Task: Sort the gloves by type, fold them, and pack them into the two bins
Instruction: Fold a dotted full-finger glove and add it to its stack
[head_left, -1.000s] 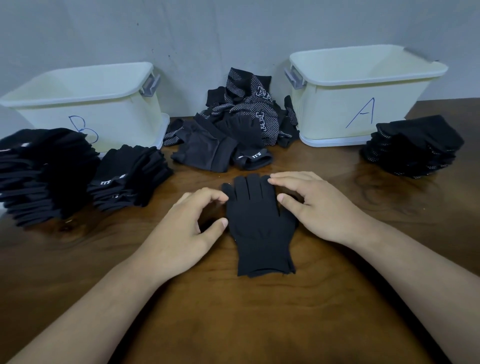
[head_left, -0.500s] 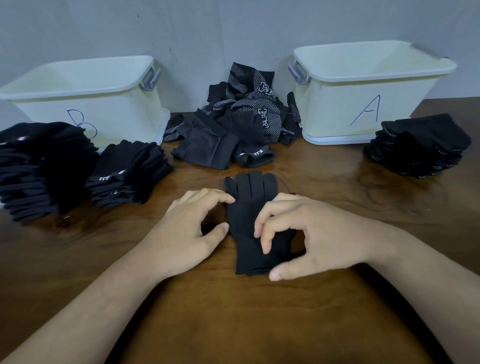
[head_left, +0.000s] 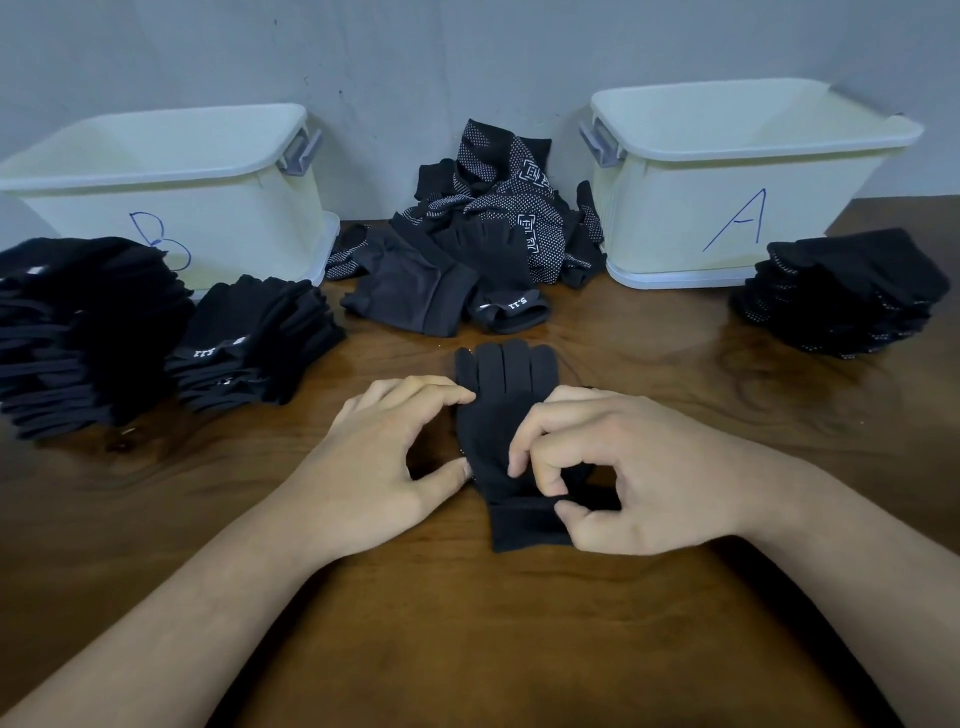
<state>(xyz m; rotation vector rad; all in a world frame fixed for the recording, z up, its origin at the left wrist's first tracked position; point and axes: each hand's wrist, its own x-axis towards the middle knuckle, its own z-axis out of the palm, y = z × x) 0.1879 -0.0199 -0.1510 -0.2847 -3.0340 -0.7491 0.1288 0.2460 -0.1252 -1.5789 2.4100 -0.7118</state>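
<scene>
Folding a black glove (head_left: 498, 415), flat at the middle of the surface (head_left: 467, 649), cuff toward the near edge. Braced on its left side by arched fingers (head_left: 441, 395) of the left hand (head_left: 374, 467); pinched near the cuff by thumb and forefinger of the right hand (head_left: 639, 478). Best folded squarely, left side kept pinned.

Your right hand (head_left: 649, 478) has left the finger end of the glove (head_left: 496, 410) and come down the glove's right side to the cuff (head_left: 524, 527). Its fingers, flat a second ago, now curl. Thumb and forefinger pinch the cuff's right edge.
</scene>
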